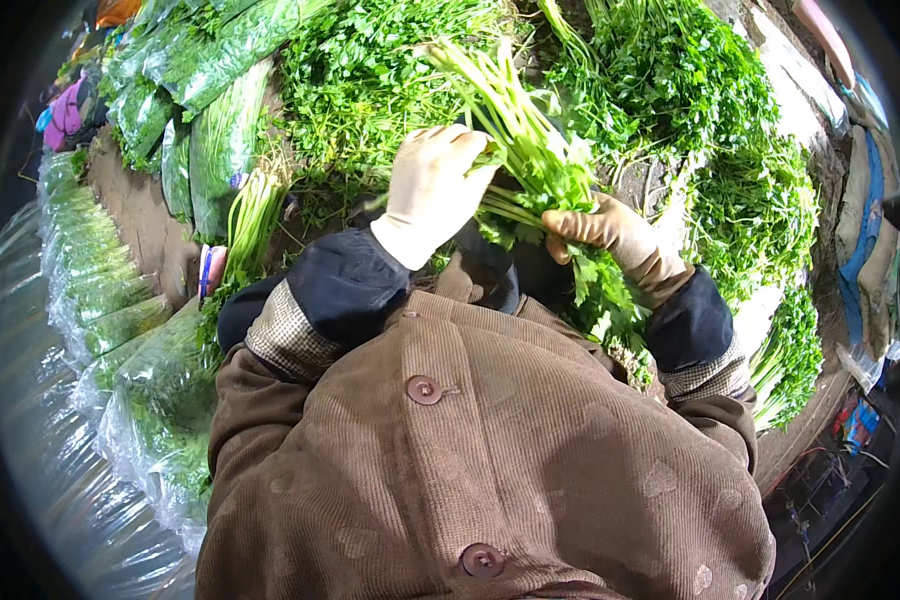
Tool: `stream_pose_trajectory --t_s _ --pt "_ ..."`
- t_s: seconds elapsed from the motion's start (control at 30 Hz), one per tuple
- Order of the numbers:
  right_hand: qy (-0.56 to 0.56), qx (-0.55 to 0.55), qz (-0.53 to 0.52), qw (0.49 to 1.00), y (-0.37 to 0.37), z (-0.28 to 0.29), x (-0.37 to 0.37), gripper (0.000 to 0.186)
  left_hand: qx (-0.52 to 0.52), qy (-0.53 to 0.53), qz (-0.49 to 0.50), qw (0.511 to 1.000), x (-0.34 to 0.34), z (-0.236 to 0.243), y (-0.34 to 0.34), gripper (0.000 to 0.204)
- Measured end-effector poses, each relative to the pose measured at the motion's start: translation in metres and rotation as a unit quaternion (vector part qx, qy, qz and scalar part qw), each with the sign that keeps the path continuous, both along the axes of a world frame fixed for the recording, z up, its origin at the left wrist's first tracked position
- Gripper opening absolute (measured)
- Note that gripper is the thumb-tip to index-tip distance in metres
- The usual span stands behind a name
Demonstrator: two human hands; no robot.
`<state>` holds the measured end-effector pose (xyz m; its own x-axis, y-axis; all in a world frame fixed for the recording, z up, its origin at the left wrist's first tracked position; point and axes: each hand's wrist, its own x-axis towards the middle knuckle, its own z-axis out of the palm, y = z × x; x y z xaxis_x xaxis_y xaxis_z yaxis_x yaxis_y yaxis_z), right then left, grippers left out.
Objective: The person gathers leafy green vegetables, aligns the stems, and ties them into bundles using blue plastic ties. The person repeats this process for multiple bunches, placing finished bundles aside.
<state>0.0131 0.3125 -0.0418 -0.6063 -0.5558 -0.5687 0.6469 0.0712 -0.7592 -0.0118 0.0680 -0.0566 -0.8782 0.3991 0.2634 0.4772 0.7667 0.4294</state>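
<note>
My left hand point(432, 188), in a pale glove, grips the stems of a bunch of leafy green herbs point(530, 150) near its middle. My right hand point(620, 240), in a tan glove, is closed on the same bunch lower down, where the leaves hang toward my brown corduroy coat. The pale green stems point up and away from me. Both hands hold the bunch above a heap of loose green herbs point(370, 80).
More herb piles point(730, 170) lie to the right and far side. Bagged greens in clear plastic point(220, 140) are stacked at the upper left, and more wrapped bundles point(120, 330) run along the left. A small bundle of pale stems point(255, 215) lies beside them.
</note>
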Motion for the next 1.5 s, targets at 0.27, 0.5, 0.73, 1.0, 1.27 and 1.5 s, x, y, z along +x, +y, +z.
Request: stream_pose_trajectory --t_s 0.27,0.5,0.73,1.0,1.27,1.5 --pt "-0.015 0.030 0.053 0.998 0.023 0.005 0.024 0.034 0.022 0.031 0.253 0.967 -0.045 0.002 -0.120 0.016" --pt "0.008 0.103 0.088 0.991 0.024 0.015 0.031 0.037 -0.039 0.060 0.031 0.997 -0.053 0.031 -0.085 0.035" --pt "0.029 0.124 0.097 0.987 0.038 0.011 0.037 0.042 -0.132 0.117 0.036 0.984 -0.042 0.063 -0.005 0.011" --pt "-0.013 0.017 0.097 0.995 0.044 -0.011 0.027 0.043 -0.155 0.154 -0.213 0.952 -0.047 0.035 -0.014 0.034" --pt "-0.029 -0.004 0.059 0.998 0.055 -0.009 0.026 0.050 -0.176 0.146 -0.304 0.925 -0.041 0.045 0.009 0.019" --pt "0.039 0.077 0.120 0.989 0.054 -0.003 0.025 0.047 -0.127 0.252 -0.081 0.956 -0.069 0.044 -0.051 0.017"
